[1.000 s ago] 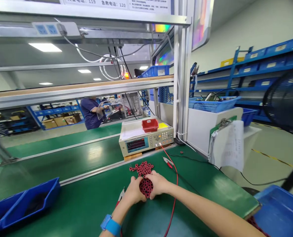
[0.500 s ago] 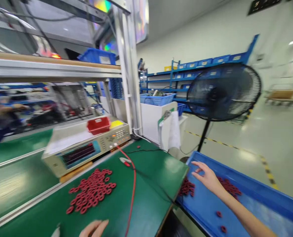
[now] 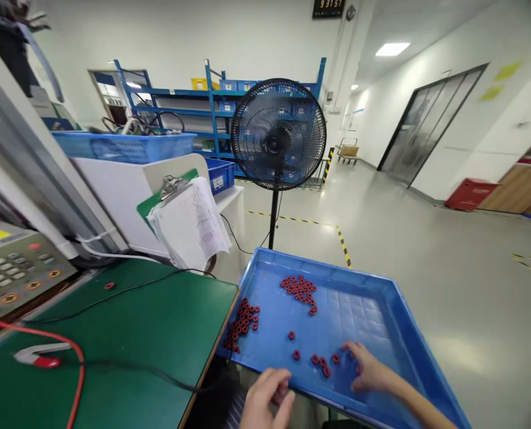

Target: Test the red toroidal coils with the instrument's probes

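Note:
Low at the bottom centre, my left hand point(image 3: 265, 400) is curled over the near edge of the blue tray point(image 3: 359, 298). Dark red rings point(image 3: 282, 393) show between its thumb and fingers. My right hand point(image 3: 369, 370) reaches into the tray from the right, fingers and thumb apart. A bit of dark red shows in its gap; whether the hand touches it I cannot tell. Just left of its fingertips lies one red ring point(image 3: 335, 358), with several more nearby. Two clusters of rings lie farther off, one at the back point(image 3: 299, 289) and one along the left wall point(image 3: 245, 319).
A green-topped bench point(image 3: 144, 322) adjoins the tray's left side, carrying a red cable point(image 3: 78, 357), a red-and-white clip point(image 3: 42, 356) and one ring point(image 3: 109, 286). Behind are a clipboard with papers point(image 3: 189, 220) and a black fan point(image 3: 278, 134) on a stand.
The view has swung right, from the bench with its ring pile to the tray. My right hand has moved nearer within the tray. My left hand is now beside the tray's near edge.

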`<control>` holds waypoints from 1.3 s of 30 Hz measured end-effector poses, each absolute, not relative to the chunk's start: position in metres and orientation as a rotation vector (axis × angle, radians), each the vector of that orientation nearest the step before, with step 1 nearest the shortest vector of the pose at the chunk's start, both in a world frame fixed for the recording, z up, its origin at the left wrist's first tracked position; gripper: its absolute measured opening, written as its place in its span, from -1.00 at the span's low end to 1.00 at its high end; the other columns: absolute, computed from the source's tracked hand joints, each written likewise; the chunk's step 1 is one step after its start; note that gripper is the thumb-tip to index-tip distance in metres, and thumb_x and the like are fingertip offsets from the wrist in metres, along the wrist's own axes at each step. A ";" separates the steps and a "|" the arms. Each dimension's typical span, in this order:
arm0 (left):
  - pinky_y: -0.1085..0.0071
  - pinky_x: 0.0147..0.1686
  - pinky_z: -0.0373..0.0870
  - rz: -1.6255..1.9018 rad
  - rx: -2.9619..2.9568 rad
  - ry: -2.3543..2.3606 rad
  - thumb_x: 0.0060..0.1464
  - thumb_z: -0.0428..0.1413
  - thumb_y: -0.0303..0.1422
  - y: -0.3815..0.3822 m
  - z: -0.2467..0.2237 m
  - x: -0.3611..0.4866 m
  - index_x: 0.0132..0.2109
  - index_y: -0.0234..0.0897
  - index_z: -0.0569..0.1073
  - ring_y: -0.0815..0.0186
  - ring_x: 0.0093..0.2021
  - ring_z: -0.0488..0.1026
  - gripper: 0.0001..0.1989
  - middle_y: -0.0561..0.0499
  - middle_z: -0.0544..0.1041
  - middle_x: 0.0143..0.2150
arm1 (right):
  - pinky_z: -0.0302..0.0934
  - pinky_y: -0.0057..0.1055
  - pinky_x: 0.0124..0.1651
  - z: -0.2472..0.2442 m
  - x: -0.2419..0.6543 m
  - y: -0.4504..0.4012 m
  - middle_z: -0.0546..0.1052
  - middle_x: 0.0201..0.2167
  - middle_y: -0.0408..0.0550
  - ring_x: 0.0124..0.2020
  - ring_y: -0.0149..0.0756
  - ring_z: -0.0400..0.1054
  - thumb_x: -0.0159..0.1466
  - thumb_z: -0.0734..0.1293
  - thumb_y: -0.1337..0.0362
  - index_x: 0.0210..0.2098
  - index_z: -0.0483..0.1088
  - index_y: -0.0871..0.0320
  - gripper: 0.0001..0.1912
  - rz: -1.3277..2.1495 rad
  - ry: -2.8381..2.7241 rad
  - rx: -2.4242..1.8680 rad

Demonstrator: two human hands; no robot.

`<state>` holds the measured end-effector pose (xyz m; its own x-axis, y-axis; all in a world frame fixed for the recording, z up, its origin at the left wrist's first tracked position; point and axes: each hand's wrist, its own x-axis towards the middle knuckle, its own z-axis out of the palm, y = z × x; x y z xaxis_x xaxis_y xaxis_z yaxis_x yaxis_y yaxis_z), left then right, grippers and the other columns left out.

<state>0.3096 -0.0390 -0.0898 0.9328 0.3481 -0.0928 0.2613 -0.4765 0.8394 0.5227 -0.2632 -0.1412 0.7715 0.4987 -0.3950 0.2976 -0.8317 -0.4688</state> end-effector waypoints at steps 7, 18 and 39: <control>0.22 0.13 0.13 -0.287 2.182 0.668 -0.48 0.24 -0.69 -0.019 -0.108 0.408 0.14 -0.45 0.23 -0.08 0.17 0.18 -0.11 -0.36 0.09 0.24 | 0.18 -0.42 -0.04 -0.150 0.485 -0.225 0.19 -0.03 0.09 -0.10 -0.21 0.30 -0.12 0.36 0.36 0.06 0.09 0.24 -0.25 0.654 -0.584 -2.556; 0.35 0.09 0.15 -0.287 2.151 0.671 -0.37 0.18 -0.69 -0.038 -0.134 0.461 0.06 -0.44 0.25 0.07 0.13 0.24 -0.28 -0.26 0.30 0.11 | 0.17 -0.34 0.02 -0.165 0.541 -0.178 0.19 0.03 0.12 -0.01 -0.13 0.27 -0.07 0.34 0.41 0.12 0.01 0.24 -0.22 0.565 -0.595 -2.524; 0.32 0.04 0.22 -0.213 2.205 0.509 -0.58 0.33 -0.60 0.004 -0.142 0.503 -0.02 -0.32 0.35 0.05 0.05 0.26 -0.20 -0.12 0.25 0.08 | 0.15 -0.36 0.02 -0.148 0.596 -0.126 0.23 -0.03 -0.05 -0.01 -0.17 0.21 -0.35 0.52 0.36 0.06 0.21 0.10 -0.05 0.777 -1.166 -2.379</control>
